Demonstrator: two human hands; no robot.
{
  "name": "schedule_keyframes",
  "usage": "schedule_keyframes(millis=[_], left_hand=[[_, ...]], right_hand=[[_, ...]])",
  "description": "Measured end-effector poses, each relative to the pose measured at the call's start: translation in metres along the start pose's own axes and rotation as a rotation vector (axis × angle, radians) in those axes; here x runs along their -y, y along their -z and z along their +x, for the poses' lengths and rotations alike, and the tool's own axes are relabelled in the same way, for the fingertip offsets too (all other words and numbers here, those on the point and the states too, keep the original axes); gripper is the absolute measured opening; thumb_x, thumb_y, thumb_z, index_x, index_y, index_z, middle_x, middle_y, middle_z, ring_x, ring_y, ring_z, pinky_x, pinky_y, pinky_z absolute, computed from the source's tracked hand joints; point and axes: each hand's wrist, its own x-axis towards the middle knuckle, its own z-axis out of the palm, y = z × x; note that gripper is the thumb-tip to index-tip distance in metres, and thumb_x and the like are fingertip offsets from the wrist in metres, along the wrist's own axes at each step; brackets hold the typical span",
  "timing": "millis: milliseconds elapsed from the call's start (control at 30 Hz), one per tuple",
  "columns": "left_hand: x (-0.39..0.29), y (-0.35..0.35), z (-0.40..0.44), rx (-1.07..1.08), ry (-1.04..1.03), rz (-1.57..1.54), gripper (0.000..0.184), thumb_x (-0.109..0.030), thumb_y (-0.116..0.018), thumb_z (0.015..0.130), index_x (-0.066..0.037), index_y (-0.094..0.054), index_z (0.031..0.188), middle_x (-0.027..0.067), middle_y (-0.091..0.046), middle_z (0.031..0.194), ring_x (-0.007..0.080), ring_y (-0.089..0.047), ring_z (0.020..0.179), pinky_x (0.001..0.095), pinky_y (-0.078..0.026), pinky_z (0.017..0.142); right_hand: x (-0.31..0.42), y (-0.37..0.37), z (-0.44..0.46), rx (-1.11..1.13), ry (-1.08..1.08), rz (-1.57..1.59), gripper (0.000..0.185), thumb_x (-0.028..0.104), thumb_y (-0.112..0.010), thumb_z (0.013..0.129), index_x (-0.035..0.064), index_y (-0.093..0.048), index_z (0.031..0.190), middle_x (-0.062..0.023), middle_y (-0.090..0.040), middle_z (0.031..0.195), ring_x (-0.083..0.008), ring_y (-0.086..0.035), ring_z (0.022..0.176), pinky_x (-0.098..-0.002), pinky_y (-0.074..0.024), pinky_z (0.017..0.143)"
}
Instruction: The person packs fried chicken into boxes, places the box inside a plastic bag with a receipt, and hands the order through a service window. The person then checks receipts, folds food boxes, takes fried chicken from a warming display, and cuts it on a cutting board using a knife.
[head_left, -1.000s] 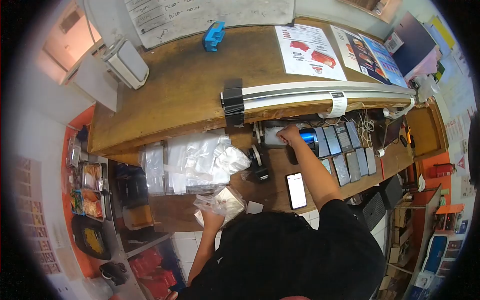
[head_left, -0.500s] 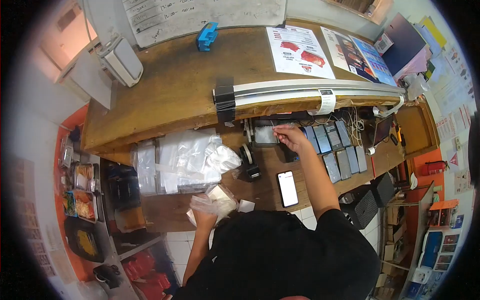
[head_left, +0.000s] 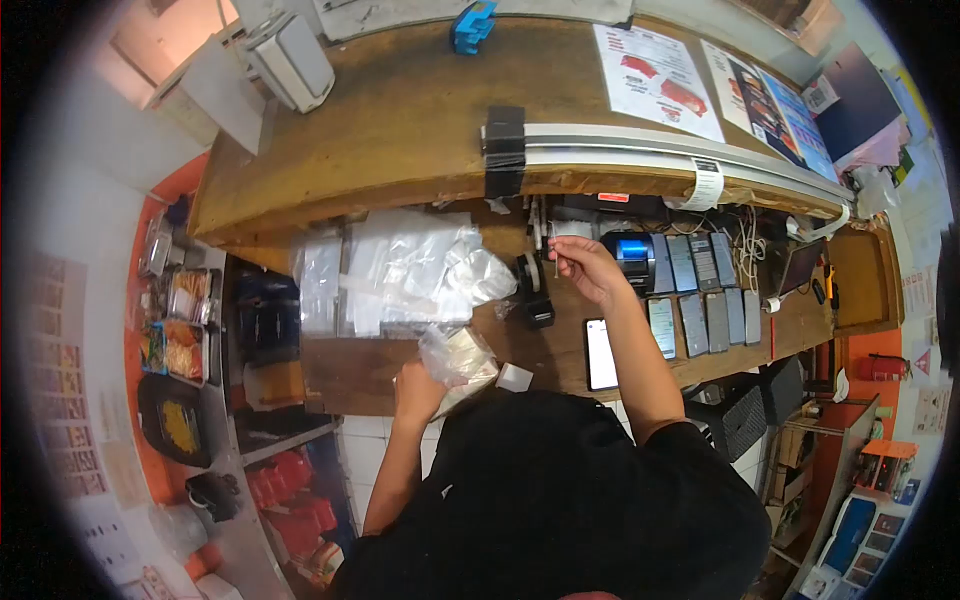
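Note:
My left hand (head_left: 420, 393) grips a clear plastic bag (head_left: 447, 352) at the front edge of the desk, with a pale, box-shaped content showing inside it. My right hand (head_left: 587, 268) is closed in a pinch on a thin, light strip (head_left: 556, 262), too small to identify further. Just behind those fingers is a shallow container (head_left: 575, 228) with whitish contents, partly hidden by the hand. A black tape dispenser (head_left: 534, 292) stands left of my right hand. Beside the bag lies a small white square (head_left: 514, 377).
Stacked clear plastic bags (head_left: 400, 270) cover the desk's left part. A lit phone (head_left: 601, 355) lies below my right forearm, and several phones (head_left: 693, 325) are in rows to the right. A raised wooden shelf (head_left: 380, 130) overhangs the back, near a blue-topped printer (head_left: 632, 250).
The camera view has shifted, so the desk appears higher and farther right. My right hand has drawn back slightly from the shallow container, and the bag in my left hand has turned upright.

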Motion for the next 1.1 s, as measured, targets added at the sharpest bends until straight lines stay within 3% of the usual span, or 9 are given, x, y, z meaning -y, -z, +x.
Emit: schedule_keyframes(millis=[133, 333, 500, 533, 633, 733, 867, 933, 1100], left_hand=[[0.018, 0.008, 0.006, 0.111, -0.064, -0.087, 0.043, -0.030, -0.084, 0.065, 0.002, -0.069, 0.089, 0.0225, -0.067, 0.077, 0.0389, -0.066, 0.070, 0.0443, -0.052, 0.066], [0.032, 0.002, 0.006, 0.002, -0.113, -0.509, 0.032, -0.017, -0.080, 0.068, 0.005, -0.067, 0.087, 0.0193, -0.067, 0.071, 0.0266, -0.067, 0.063, 0.0375, -0.051, 0.061], [0.044, 0.002, 0.001, -0.082, -0.271, -0.310, 0.026, -0.009, -0.075, 0.068, 0.004, -0.066, 0.089, 0.0165, -0.068, 0.075, 0.0208, -0.067, 0.064, 0.0355, -0.052, 0.062], [0.045, 0.000, -0.001, -0.082, -0.263, -0.315, 0.026, -0.009, -0.075, 0.068, 0.004, -0.066, 0.089, 0.0165, -0.068, 0.075, 0.0208, -0.067, 0.064, 0.0355, -0.052, 0.062], [0.040, -0.007, -0.004, -0.228, -0.286, -0.315, 0.025, -0.005, -0.072, 0.072, 0.004, -0.066, 0.094, 0.0128, -0.069, 0.081, 0.0182, -0.067, 0.067, 0.0340, -0.052, 0.061], [0.031, -0.016, -0.005, -0.215, 0.198, -1.088, 0.025, -0.003, -0.070, 0.077, 0.005, -0.064, 0.100, 0.0088, -0.068, 0.085, 0.0157, -0.066, 0.072, 0.0319, -0.052, 0.062], [0.032, -0.020, -0.003, -0.235, 0.204, -0.986, 0.026, -0.003, -0.071, 0.079, 0.006, -0.063, 0.102, 0.0072, -0.068, 0.090, 0.0159, -0.066, 0.080, 0.0306, -0.053, 0.067], [0.035, -0.018, -0.007, -0.234, 0.162, -0.942, 0.028, -0.004, -0.072, 0.078, 0.005, -0.063, 0.103, 0.0086, -0.068, 0.091, 0.0164, -0.066, 0.082, 0.0308, -0.053, 0.069], [0.051, 0.002, -0.027, -0.423, -0.165, -0.039, 0.030, -0.005, -0.071, 0.077, -0.001, -0.063, 0.105, 0.0155, -0.066, 0.097, 0.0277, -0.065, 0.092, 0.0379, -0.050, 0.078]], right_hand=[[-0.039, -0.014, 0.006, -0.026, 0.028, -0.224, 0.013, 0.008, -0.066, 0.086, 0.0014, -0.069, 0.098, -0.0017, -0.065, 0.075, -0.0037, -0.045, 0.053, -0.0185, -0.0308, 0.047], [-0.158, -0.094, 0.001, 0.257, -0.291, -0.396, 0.017, 0.005, -0.064, 0.086, -0.0012, -0.069, 0.101, -0.0023, -0.063, 0.075, -0.0075, -0.053, 0.061, -0.0213, -0.0414, 0.055], [-0.208, -0.111, 0.001, 0.577, 0.324, -0.650, 0.029, 0.001, -0.064, 0.083, -0.0018, -0.067, 0.112, -0.0061, -0.068, 0.091, -0.0111, -0.062, 0.085, -0.0256, -0.0511, 0.081], [-0.207, -0.112, -0.004, 0.573, 0.088, -0.511, 0.036, 0.002, -0.064, 0.082, 0.0018, -0.066, 0.118, -0.0072, -0.068, 0.098, -0.0125, -0.062, 0.087, -0.0267, -0.0507, 0.081], [-0.199, -0.111, -0.005, 0.599, 0.151, -0.828, 0.040, 0.003, -0.064, 0.084, 0.0042, -0.063, 0.124, -0.0063, -0.067, 0.098, -0.0111, -0.060, 0.088, -0.0260, -0.0495, 0.079], [-0.194, -0.104, -0.022, 0.570, 0.066, -0.765, 0.045, 0.004, -0.065, 0.083, 0.0052, -0.060, 0.127, -0.0052, -0.067, 0.091, -0.0097, -0.058, 0.082, -0.0252, -0.0485, 0.074], [-0.160, -0.117, -0.043, 0.683, 0.160, -1.087, 0.046, 0.004, -0.067, 0.083, 0.0061, -0.059, 0.129, -0.0054, -0.068, 0.094, -0.0086, -0.057, 0.080, -0.0240, -0.0473, 0.073], [-0.187, -0.109, -0.031, 0.534, -0.063, -0.936, 0.043, 0.002, -0.067, 0.084, 0.0030, -0.059, 0.127, -0.0052, -0.068, 0.095, -0.0086, -0.058, 0.081, -0.0232, -0.0471, 0.073], [-0.229, -0.104, -0.020, 0.543, -0.042, -0.473, 0.030, 0.001, -0.064, 0.087, -0.0015, -0.064, 0.116, -0.0024, -0.068, 0.092, -0.0067, -0.058, 0.082, -0.0233, -0.0469, 0.071]])
